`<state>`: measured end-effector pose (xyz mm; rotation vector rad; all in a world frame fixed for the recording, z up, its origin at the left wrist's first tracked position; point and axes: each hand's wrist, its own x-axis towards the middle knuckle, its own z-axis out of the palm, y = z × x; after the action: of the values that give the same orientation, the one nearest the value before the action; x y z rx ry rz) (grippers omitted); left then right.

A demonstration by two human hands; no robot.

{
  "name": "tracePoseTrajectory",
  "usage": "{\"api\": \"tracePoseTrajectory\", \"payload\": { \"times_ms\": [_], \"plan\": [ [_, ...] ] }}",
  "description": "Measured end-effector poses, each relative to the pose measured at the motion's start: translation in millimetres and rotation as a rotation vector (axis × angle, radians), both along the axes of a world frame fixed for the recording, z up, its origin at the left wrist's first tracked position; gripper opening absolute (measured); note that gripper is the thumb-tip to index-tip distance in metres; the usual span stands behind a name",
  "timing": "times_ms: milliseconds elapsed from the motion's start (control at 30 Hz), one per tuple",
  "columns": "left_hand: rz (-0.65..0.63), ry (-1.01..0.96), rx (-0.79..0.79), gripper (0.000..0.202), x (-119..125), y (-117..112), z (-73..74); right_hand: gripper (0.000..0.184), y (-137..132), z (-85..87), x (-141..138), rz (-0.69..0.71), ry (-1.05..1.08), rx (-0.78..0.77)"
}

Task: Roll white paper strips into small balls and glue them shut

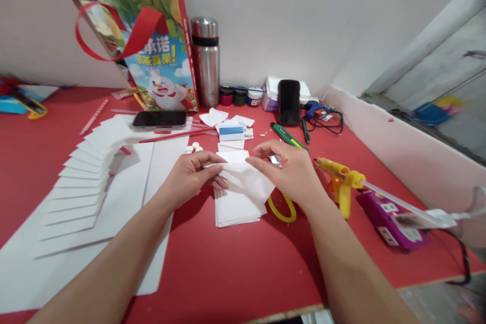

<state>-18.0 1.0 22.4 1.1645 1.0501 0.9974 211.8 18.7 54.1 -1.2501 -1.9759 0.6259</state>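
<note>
A thin white sheet of paper (252, 182) is stretched between my two hands, over a small stack of white paper pieces (237, 212) on the red table. My left hand (193, 172) pinches its left edge between thumb and fingers. At the upper right edge, my right hand (288, 167) closes thumb and fingertips on the same sheet. Part of the scissors, a yellow handle (283, 210), shows beneath my right wrist; their blades are mostly hidden. Just beyond the sheet lie paper scraps (214, 117) and a blue and white piece (231, 133).
To the left, a curved fan of white card steps (79, 190) stands on white board. A yellow glue gun (341, 182) rests at right beside a purple box (395, 223). Behind are a green cutter (288, 136), phone (159, 119), steel flask (207, 63) and gift bag (159, 55).
</note>
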Motion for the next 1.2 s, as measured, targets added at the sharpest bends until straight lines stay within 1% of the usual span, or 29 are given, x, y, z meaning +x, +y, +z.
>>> {"api": "tracePoseTrajectory", "payload": {
  "times_ms": [33, 100, 200, 267, 367, 500, 667, 800, 900, 1100, 1200],
  "plan": [
    [-0.013, 0.001, 0.005, 0.033, 0.9, -1.0, 0.6, 0.024, -2.2, 1.0, -2.1, 0.008, -0.007, 0.023],
    [-0.049, 0.004, 0.017, 0.031, 2.9, -3.0, 1.9, 0.026, -5.8, 0.4, -7.0, 0.065, -0.033, -0.014],
    [-0.093, 0.010, 0.031, 0.029, 4.9, -4.9, 3.5, 0.019, -6.0, -4.8, -11.8, 0.158, -0.069, -0.179],
    [-0.090, 0.007, 0.040, 0.028, 5.2, -4.9, 3.9, 0.019, -3.2, -8.6, -13.0, 0.184, -0.029, -0.276],
    [-0.068, -0.017, 0.035, 0.029, 4.7, -3.8, 3.4, 0.021, 0.9, -12.7, -14.6, 0.178, 0.075, -0.373],
    [-0.063, -0.043, 0.015, 0.031, 3.7, -2.6, 2.4, 0.019, 1.6, -15.2, -17.8, 0.140, 0.149, -0.411],
    [-0.109, -0.097, 0.005, 0.030, 0.9, -1.9, -0.7, 0.013, -0.3, -12.5, -17.4, 0.133, 0.201, -0.405],
    [-0.136, -0.186, 0.000, 0.029, -2.2, -0.8, -6.9, 0.011, -0.9, -6.5, -14.9, 0.152, 0.210, -0.328],
    [-0.150, -0.239, -0.030, 0.028, -3.3, 0.2, -9.5, 0.013, -0.4, -5.6, -13.6, 0.175, 0.229, -0.276],
    [-0.147, -0.352, -0.130, 0.025, -2.5, 3.3, -6.2, 0.023, 5.1, -16.8, -10.8, 0.301, 0.267, -0.161],
    [-0.151, -0.391, -0.133, 0.026, -1.2, 3.5, -5.2, 0.026, 9.2, -23.6, -8.3, 0.351, 0.244, -0.104]
  ]
}}
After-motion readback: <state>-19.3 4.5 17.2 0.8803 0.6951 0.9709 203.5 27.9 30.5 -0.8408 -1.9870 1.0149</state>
